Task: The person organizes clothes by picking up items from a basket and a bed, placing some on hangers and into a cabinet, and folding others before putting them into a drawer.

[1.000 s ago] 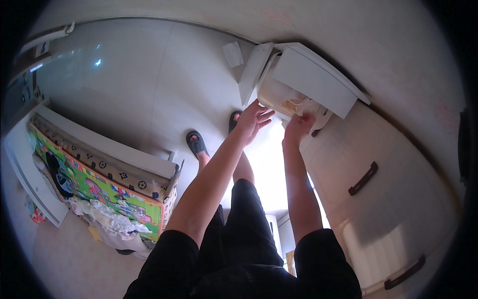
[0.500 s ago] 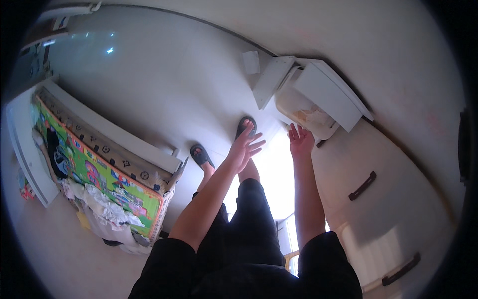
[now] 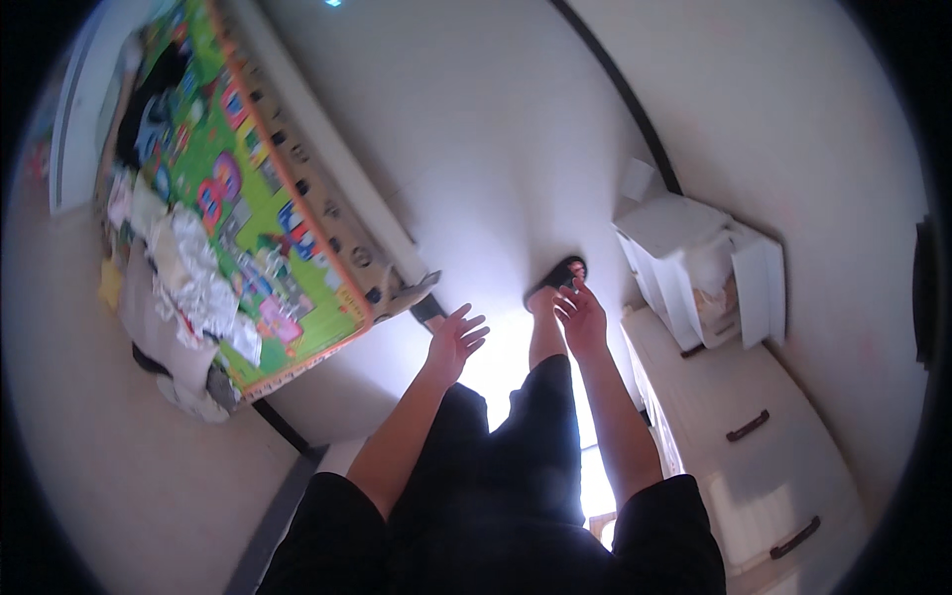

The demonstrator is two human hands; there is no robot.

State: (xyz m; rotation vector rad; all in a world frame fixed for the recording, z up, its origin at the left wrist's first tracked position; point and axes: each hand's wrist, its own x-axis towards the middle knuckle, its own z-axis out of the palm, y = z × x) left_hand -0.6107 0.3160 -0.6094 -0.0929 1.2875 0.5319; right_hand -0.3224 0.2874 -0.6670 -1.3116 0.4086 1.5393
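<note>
My left hand is held out in mid-air with its fingers apart, and nothing is in it. Over to the right, my right hand is likewise raised, its fingers spread and empty. Past it stands a white box-like cabinet, with a bin inside that holds something pale brown and whitish. Left of my left hand lies a bed with a green, brightly printed mat. White crumpled clothes are heaped on the mat's near side, and a dark garment lies farther up.
A white chest with brown handles runs along the right wall. The bed's wooden edge juts toward the floor. A pale paper-like piece lies by the far skirting. My feet wear dark slippers; bright light glares between my legs.
My view has turned left, so the bed looks larger and nearer and the white cabinet sits farther right. Both hands have come lower in view, still empty; my feet have shifted.
</note>
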